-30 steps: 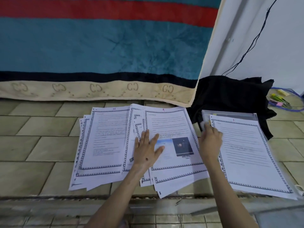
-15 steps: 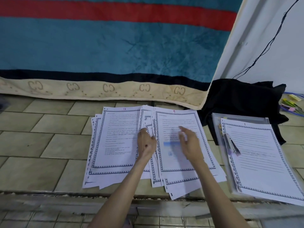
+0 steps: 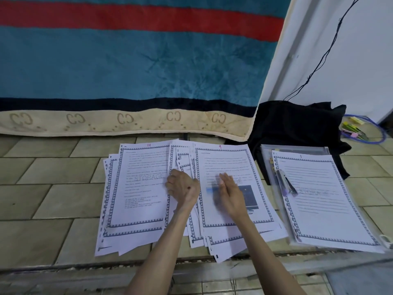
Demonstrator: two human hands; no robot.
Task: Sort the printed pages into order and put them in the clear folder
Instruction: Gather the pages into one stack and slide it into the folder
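You are mid-sort: left hand [image 3: 183, 188] fingers curled on the fanned pages [image 3: 182, 162], right hand [image 3: 228, 191] flat on page 9 [image 3: 223, 162]; next, find page 2 for the clear folder [image 3: 293, 148] stack.

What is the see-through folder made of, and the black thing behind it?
The clear folder looks like thin, slightly glossy plastic: the sheets and floor show through its edges. The black heap seems to be soft matte cloth, since it lies in rumpled folds. What kind of cloth is unclear.
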